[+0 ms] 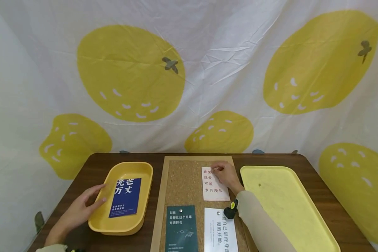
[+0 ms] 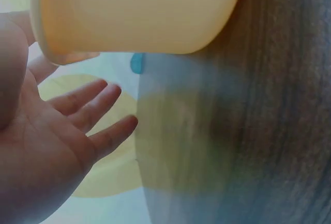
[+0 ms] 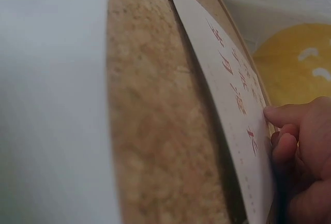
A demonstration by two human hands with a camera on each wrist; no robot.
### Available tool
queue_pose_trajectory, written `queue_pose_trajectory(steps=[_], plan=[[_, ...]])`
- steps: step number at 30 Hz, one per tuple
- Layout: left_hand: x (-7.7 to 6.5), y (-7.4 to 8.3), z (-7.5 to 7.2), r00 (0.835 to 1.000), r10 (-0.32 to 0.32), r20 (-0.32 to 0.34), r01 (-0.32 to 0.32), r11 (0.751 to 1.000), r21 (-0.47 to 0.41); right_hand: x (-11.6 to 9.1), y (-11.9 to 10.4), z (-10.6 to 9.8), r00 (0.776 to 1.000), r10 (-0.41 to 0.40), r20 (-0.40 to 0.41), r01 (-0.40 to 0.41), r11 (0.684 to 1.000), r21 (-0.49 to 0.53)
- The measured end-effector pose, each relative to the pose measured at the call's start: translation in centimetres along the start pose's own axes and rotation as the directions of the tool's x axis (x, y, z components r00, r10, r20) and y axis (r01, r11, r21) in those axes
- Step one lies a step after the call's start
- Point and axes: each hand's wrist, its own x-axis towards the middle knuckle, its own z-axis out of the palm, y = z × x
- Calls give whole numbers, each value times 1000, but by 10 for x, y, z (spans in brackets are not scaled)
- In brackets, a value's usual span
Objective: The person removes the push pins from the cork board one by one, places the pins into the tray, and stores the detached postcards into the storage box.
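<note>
On the left, my left hand (image 1: 82, 208) touches the side of a yellow plastic basket (image 1: 102, 224); its fingers look straight and spread in the left wrist view. A dark blue card (image 1: 125, 199) with white writing lies in the basket. My right hand (image 1: 225, 175) is at the top of a white card (image 1: 214, 194) with red writing on the cork board (image 1: 182, 185). One fingertip touches the card's face in the right wrist view, and other fingers curl beside it. The card's near edge stands slightly off the cork. Any pin under the fingertips is hidden.
Lower on the board, a dark green card (image 1: 181, 229) and a white card with grey writing (image 1: 218, 232) each carry a pin near the top. A pale yellow tray (image 1: 283, 203) lies to the right. Behind the brown table (image 1: 159, 168) hangs a lemon-print cloth (image 1: 214, 84).
</note>
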Motion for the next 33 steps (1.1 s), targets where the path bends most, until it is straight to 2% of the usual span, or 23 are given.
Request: queue_pose_trajectory(steps=[6, 11, 15, 18, 23, 30, 33], plan=[[1, 12, -3, 999, 44, -29, -41, 996, 82, 0, 0, -1, 999, -28, -22, 27, 999, -23], [1, 32, -4, 998, 64, -29, -60, 988, 140, 0, 0, -1, 998, -46, -41, 43, 998, -52], [3, 50, -2, 992, 124, -29, -119, 982, 147, 0, 0, 0, 997, -49, -56, 46, 997, -60], [3, 64, 2, 983, 181, -14, -178, 975, 130, 0, 0, 1, 997, -45, -58, 42, 997, -64], [5, 89, 13, 970, 240, 41, -243, 961, 133, 0, 0, 1, 998, -45, -52, 41, 997, -70], [10, 123, 32, 930, 350, 114, -365, 917, 162, 0, 0, 0, 997, -44, -57, 40, 996, -74], [12, 133, 40, 918, 364, 156, -386, 912, 141, 0, -1, 0, 997, -40, -59, 36, 997, -69]])
